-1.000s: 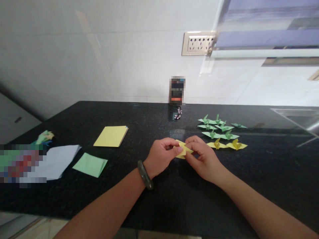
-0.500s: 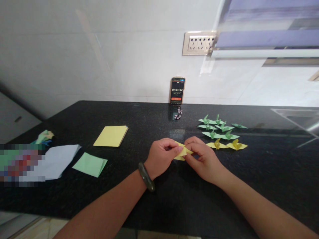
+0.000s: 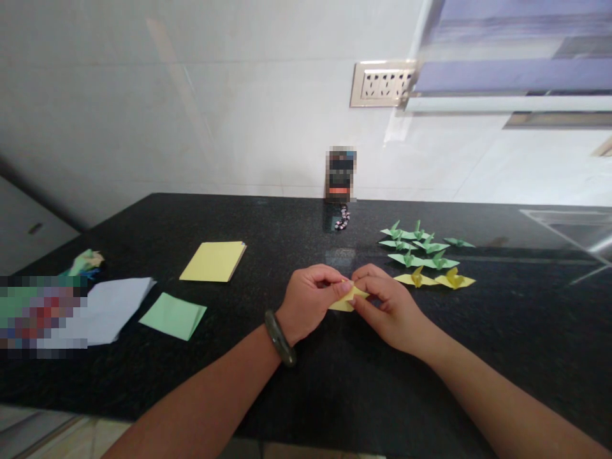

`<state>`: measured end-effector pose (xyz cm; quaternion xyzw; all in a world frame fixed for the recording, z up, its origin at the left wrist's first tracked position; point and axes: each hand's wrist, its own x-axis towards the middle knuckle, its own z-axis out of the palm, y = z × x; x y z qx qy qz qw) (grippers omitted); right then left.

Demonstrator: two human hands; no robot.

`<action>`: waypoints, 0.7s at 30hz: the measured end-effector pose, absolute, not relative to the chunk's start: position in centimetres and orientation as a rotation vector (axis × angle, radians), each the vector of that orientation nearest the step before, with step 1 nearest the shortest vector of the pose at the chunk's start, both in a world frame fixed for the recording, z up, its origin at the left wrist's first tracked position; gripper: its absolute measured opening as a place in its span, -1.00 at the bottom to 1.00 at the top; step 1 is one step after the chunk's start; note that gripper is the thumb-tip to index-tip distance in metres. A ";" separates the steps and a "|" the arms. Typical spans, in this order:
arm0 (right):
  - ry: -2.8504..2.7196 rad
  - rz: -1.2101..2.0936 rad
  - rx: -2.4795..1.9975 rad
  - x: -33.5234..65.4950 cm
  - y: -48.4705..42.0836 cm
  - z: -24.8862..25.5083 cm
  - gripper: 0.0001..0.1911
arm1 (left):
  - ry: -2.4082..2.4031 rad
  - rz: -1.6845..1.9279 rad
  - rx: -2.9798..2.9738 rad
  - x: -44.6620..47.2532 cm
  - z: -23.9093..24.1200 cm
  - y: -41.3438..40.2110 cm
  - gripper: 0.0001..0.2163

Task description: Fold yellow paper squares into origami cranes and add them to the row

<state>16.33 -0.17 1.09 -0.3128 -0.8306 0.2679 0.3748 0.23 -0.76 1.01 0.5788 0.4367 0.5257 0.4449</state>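
Note:
Between my two hands is a small folded piece of yellow paper [image 3: 343, 304], held just above the dark countertop. My left hand [image 3: 310, 298], with a dark green bangle [image 3: 280, 338] at its wrist, pinches the paper between thumb and fingers. On the other side, my right hand [image 3: 388, 305] grips the paper's right part with thumb and fingertips. My fingers hide part of the folds. Just beyond my right hand sit two yellow paper cranes [image 3: 454, 278], and behind them are several green paper cranes [image 3: 438, 260].
A stack of yellow paper [image 3: 213, 261] and a folded green sheet [image 3: 174, 316] lie to the left on the black countertop [image 3: 306, 395]. White paper [image 3: 108, 309] is farther left. A phone [image 3: 340, 175] with a beaded strap [image 3: 342, 218] leans against the wall.
The yellow paper's upper flap has been folded down or turned between my fingers, and its lower edge shows wider now. Both hands stay in nearly the same place.

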 end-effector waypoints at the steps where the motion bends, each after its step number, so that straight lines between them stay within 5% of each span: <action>1: -2.125 0.685 -0.799 16.3 -0.2 1.1 -0.89 | 1.090 1.313 1.455 0.2 1.0 -0.8 -0.93; 10: -2.111 0.720 -0.822 16.2 -0.3 1.3 -0.88 | 1.138 1.301 1.396 0.3 1.2 -1.1 -0.85; 17: -2.085 0.693 -0.884 16.2 -0.1 0.9 -0.86 | 0.956 1.124 1.014 0.1 0.7 -0.6 -0.52; 21: -2.036 0.665 -0.953 16.2 0.0 0.6 -0.90 | 0.916 1.127 1.058 0.2 0.6 -0.6 -0.70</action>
